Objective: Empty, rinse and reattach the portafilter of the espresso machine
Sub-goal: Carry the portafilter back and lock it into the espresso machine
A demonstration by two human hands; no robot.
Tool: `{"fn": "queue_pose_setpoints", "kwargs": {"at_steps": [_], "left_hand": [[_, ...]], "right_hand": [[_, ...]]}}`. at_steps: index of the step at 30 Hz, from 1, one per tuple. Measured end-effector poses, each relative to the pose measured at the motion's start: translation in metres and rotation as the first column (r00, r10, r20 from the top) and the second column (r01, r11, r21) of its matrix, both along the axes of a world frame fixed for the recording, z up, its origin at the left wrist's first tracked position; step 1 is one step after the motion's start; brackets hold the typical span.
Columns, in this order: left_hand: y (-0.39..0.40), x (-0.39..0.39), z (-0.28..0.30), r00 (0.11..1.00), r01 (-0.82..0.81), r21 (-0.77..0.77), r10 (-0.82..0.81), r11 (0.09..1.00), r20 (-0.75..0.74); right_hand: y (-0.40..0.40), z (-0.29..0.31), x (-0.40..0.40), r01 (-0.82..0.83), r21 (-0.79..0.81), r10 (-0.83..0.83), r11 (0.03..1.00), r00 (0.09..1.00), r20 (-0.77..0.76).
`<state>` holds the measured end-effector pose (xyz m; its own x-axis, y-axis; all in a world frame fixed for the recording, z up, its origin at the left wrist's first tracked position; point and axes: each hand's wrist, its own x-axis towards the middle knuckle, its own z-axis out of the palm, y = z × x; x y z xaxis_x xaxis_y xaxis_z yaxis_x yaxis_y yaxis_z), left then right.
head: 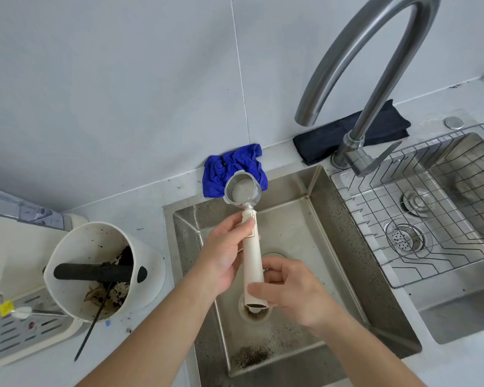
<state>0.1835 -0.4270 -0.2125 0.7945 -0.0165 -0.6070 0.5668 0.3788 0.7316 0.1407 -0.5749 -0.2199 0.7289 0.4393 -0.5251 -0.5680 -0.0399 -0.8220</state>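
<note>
Both hands hold the portafilter (250, 227) over the small sink (333, 219): the left hand (224, 252) has its grip closed on the upper handle, the right hand (294, 289) on the near end. The basket sits left of the faucet (375, 65) spout, so water could miss it and splash the surface. The espresso machine is mostly cut off at left, and the basket's inside is hard to read.

A kitchen: steel double sink (347, 247), arched tap (375, 65), tiled wall (123, 79), coffee knock-box (95, 269) alongside.
</note>
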Motion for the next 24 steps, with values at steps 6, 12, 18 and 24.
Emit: {"fn": "queue_pose_setpoints", "kwargs": {"at_steps": [6,12,18,24], "left_hand": [[0.012,-0.007,0.009,0.999,0.025,0.016,-0.025,1.000,0.028],[0.020,-0.024,0.018,0.997,0.021,0.046,-0.025,0.999,0.071],[0.021,-0.054,0.020,0.994,-0.044,0.096,0.035,0.994,0.100],[0.024,-0.081,0.022,0.991,-0.099,0.138,0.086,0.985,0.100]], "right_hand": [[-0.002,0.004,-0.001,-0.005,0.068,0.005,0.998,1.000,0.005],[-0.002,0.010,-0.010,-0.019,0.096,0.022,0.995,0.999,-0.024],[-0.001,0.015,-0.028,-0.108,0.107,0.120,0.988,0.987,-0.107],[0.003,0.021,-0.054,-0.123,0.083,0.133,0.989,0.983,-0.130]]}}
